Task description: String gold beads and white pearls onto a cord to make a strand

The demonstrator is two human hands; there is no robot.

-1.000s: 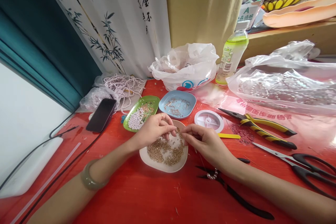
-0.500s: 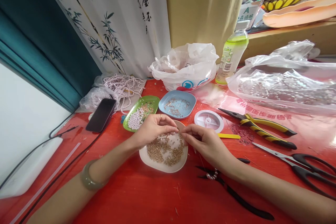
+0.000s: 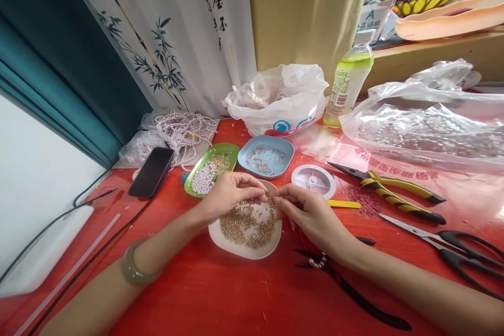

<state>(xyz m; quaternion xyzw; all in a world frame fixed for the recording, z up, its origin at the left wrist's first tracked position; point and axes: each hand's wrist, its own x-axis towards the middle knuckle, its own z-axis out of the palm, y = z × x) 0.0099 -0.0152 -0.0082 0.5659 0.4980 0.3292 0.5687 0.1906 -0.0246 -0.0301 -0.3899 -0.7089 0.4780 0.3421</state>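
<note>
Over the white dish (image 3: 220, 244) of small gold beads (image 3: 234, 228), my two hands meet with their fingertips a small gap apart. My left hand (image 3: 226, 194) is closed in a pinch; whatever sits between thumb and forefinger is too small to make out. Opposite it, my right hand (image 3: 307, 210) pinches what looks like a thin thread, whose tail hangs beneath the palm toward a short string of pearly beads (image 3: 318, 262). That string lies by the jaws of black-handled pliers (image 3: 346, 286), under my right wrist.
Behind the hands are a green tray (image 3: 232, 153) of pearl beads, a blue tray (image 3: 265, 170) of tiny metal pieces and a white spool (image 3: 314, 181). Yellow-black pliers (image 3: 394, 194) and scissors (image 3: 444, 247) lie right. A phone (image 3: 151, 172) and cable lie left.
My right fingertips have shifted very slightly to the right, away from the left ones. Both hands keep their pinch, and the things on the table stay in place.
</note>
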